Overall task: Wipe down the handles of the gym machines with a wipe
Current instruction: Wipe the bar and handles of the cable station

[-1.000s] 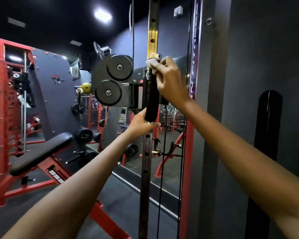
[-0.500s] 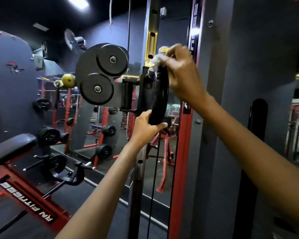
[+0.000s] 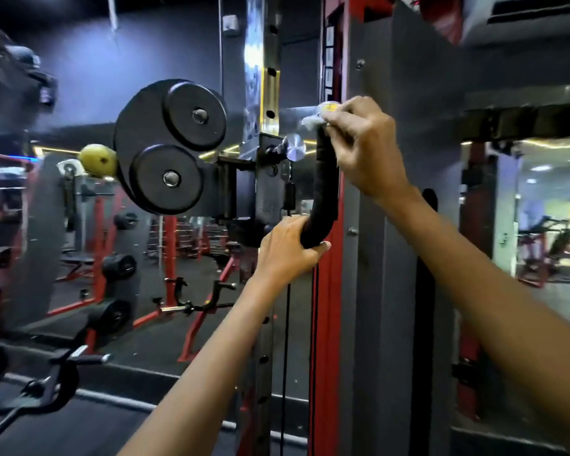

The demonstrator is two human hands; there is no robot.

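Two hands, left hand (image 3: 288, 246) and right hand (image 3: 364, 144); one black handle (image 3: 324, 189); one white wipe (image 3: 310, 121); two round black pulley discs (image 3: 170, 146); one yellow ball (image 3: 97, 159)

matt black foam handle (image 3: 324, 189) (slightly rough), shiny metal knob (image 3: 295, 149), matt black pulley discs (image 3: 170, 148).

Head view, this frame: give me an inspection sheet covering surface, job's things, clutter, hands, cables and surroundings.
Surface: dark gym floor.
Job's things: black padded handle hanging upright on the cable machine; white wipe at its top end.
Clutter: nothing seen.
Hands: left hand grips the handle's lower end; right hand pinches the wipe against the top.
Cables: thin black cable runs down beside the perforated upright.
Surroundings: twin black pulleys, red frames, mirror.
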